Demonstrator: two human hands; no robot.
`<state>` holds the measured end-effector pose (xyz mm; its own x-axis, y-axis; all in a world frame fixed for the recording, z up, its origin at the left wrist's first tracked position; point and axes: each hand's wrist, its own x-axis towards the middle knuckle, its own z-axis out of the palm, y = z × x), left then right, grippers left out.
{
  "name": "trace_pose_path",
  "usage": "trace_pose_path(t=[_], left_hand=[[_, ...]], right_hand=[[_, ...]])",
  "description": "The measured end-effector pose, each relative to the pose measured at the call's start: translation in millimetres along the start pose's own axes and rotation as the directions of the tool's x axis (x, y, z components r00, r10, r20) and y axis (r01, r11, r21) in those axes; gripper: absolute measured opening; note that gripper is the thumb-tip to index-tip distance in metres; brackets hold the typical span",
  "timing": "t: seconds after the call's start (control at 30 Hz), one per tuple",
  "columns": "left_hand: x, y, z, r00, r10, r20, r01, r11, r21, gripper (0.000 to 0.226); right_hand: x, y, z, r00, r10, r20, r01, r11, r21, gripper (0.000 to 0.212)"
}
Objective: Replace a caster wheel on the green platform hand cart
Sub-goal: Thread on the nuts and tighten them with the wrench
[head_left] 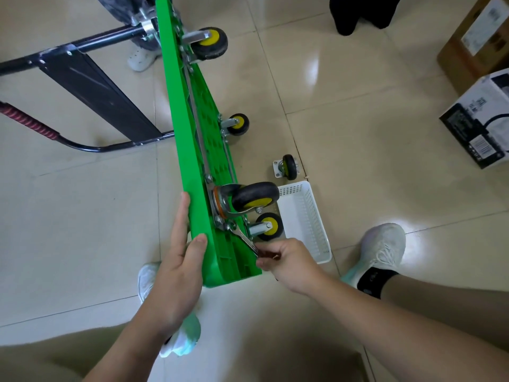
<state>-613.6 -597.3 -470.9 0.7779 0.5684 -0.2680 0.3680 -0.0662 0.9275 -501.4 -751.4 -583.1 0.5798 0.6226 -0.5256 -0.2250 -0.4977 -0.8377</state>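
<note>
The green platform cart [190, 150] stands on its long edge on the tiled floor, underside facing right. My left hand [179, 260] grips its near top edge, thumb over the rim. A black-and-yellow caster [254, 195] is mounted near that end, with a second caster [268, 226] below it. My right hand [286, 260] pinches the handle of a metal wrench [245, 238], whose head sits at a bolt of the near caster's plate. A loose caster [287, 166] lies on the floor to the right.
A white perforated basket [316, 230] sits on the floor beside the cart's near end. The cart's black folding handle [91, 86] lies to the left. Cardboard boxes [479, 106] stand at the right. My shoes [382, 252] flank the cart; another person's shoe [140, 57] is at the far end.
</note>
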Motion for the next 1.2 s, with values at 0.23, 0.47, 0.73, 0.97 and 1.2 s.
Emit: trace_pose_path(t=[0.23, 0.47, 0.73, 0.97, 1.2], left_hand=[[0, 3, 1, 1.0, -0.03, -0.008, 0.03, 1.0, 0.003, 0.061], [0, 5, 2, 0.999, -0.036, -0.012, 0.036, 0.999, 0.007, 0.061], [1, 8, 6, 0.998, -0.054, -0.032, 0.052, 0.998, -0.041, 0.061], [3, -1, 1, 1.0, -0.028, -0.008, 0.028, 0.999, -0.025, 0.065], [2, -5, 2, 1.0, -0.001, -0.003, 0.001, 0.999, -0.046, 0.065]], right_hand=[[22, 13, 6, 0.995, -0.102, 0.008, 0.102, 0.995, -0.016, 0.035], [43, 17, 13, 0.958, -0.257, -0.122, 0.253, 0.966, -0.052, 0.033], [58, 30, 23, 0.904, -0.402, -0.147, 0.393, 0.915, -0.091, 0.029], [80, 33, 21, 0.868, -0.482, -0.123, 0.473, 0.876, -0.095, 0.026], [89, 40, 22, 0.849, -0.522, -0.084, 0.509, 0.85, -0.139, 0.026]])
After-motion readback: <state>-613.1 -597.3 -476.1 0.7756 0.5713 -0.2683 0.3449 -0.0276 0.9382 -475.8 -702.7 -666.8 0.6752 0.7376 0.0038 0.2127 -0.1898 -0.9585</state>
